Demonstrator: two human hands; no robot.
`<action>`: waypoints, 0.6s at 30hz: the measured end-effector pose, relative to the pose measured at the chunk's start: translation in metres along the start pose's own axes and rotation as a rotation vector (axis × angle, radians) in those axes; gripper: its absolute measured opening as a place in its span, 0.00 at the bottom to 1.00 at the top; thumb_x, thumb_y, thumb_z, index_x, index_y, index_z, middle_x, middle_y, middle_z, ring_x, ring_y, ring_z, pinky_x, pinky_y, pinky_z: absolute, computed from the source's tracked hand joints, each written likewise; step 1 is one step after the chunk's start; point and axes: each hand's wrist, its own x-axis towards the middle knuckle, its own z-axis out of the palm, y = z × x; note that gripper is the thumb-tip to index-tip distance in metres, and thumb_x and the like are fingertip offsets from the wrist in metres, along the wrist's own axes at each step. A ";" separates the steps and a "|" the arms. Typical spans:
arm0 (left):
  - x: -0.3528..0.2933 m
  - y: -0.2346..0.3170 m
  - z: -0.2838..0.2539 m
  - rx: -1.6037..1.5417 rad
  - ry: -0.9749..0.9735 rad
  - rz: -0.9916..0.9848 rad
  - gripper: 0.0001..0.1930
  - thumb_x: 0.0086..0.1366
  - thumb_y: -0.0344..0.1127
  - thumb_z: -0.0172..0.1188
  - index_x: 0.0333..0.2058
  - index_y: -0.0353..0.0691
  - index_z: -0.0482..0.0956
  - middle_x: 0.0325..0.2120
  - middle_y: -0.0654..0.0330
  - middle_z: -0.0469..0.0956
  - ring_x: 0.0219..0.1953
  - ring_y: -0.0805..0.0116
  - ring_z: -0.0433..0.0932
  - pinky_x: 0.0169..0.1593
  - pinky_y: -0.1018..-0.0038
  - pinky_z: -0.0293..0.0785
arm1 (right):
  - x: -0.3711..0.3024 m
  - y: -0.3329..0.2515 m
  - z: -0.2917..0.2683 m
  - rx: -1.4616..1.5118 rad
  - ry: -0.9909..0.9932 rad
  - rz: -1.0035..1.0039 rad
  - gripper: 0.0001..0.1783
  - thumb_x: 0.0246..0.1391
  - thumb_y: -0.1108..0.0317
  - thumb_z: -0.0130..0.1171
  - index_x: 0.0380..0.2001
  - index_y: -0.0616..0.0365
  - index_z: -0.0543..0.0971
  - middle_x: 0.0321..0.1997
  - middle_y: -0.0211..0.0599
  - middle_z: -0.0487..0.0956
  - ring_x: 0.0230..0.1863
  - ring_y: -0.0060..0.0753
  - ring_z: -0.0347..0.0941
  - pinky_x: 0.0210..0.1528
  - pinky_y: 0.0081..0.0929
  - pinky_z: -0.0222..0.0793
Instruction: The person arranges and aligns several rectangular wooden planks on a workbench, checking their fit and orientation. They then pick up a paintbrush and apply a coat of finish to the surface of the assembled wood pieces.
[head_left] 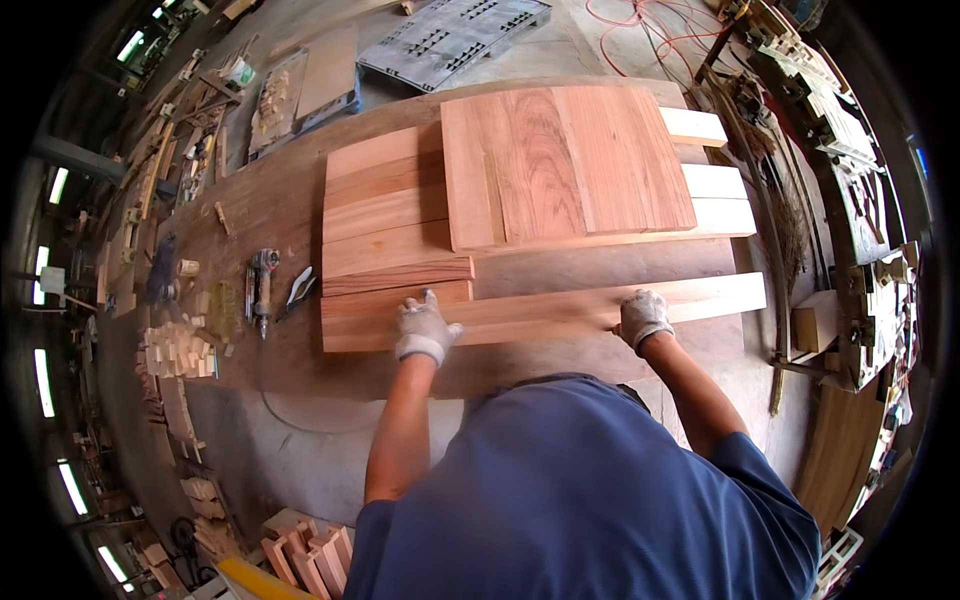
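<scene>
A long pale wooden plank lies crosswise in front of me on the worktable. My left hand, in a whitish work glove, rests on the plank's left part with fingers spread. Beside its fingertips is a short dark-grained board, which lies along the plank's far edge. My right hand, also gloved, is closed over the plank farther right, its thumb toward the near edge. Beyond, a wide glued wood panel lies on top of several planks, whose ends stick out on both sides.
On the worktable to the left lie a pneumatic power tool and a small dark-and-white hand tool. Small wood blocks are piled at far left. A grey plastic pallet and red hose lie beyond; a cluttered bench stands right.
</scene>
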 end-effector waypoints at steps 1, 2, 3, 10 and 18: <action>0.000 0.000 -0.001 0.006 -0.003 0.002 0.56 0.60 0.65 0.72 0.77 0.41 0.57 0.68 0.38 0.67 0.71 0.41 0.66 0.73 0.54 0.64 | 0.000 0.001 0.002 -0.001 -0.001 -0.002 0.32 0.51 0.35 0.73 0.42 0.54 0.90 0.48 0.48 0.86 0.52 0.48 0.83 0.53 0.44 0.79; -0.002 0.001 -0.001 0.012 -0.007 0.004 0.56 0.60 0.65 0.72 0.77 0.41 0.57 0.68 0.38 0.67 0.71 0.40 0.66 0.73 0.54 0.65 | 0.000 0.002 0.004 -0.003 -0.001 -0.004 0.32 0.51 0.35 0.73 0.41 0.54 0.90 0.48 0.48 0.86 0.52 0.48 0.83 0.52 0.44 0.79; -0.002 0.002 -0.002 0.019 -0.006 0.008 0.56 0.60 0.65 0.72 0.77 0.41 0.58 0.68 0.38 0.67 0.71 0.40 0.67 0.73 0.54 0.65 | -0.001 0.002 0.003 -0.003 0.002 -0.003 0.32 0.51 0.35 0.73 0.41 0.54 0.90 0.48 0.48 0.86 0.51 0.48 0.83 0.52 0.43 0.79; -0.005 0.003 -0.007 -0.013 0.011 0.006 0.54 0.59 0.64 0.72 0.76 0.41 0.62 0.66 0.37 0.69 0.70 0.39 0.67 0.72 0.52 0.63 | 0.002 0.002 0.006 -0.021 0.004 0.000 0.32 0.51 0.35 0.74 0.42 0.54 0.90 0.47 0.47 0.85 0.51 0.48 0.83 0.53 0.43 0.79; -0.003 0.003 -0.004 -0.021 -0.006 0.020 0.56 0.59 0.65 0.72 0.76 0.38 0.59 0.69 0.34 0.66 0.72 0.37 0.64 0.75 0.51 0.59 | 0.002 0.001 0.006 -0.088 0.025 -0.002 0.29 0.53 0.33 0.71 0.43 0.46 0.91 0.46 0.40 0.87 0.50 0.43 0.84 0.47 0.41 0.80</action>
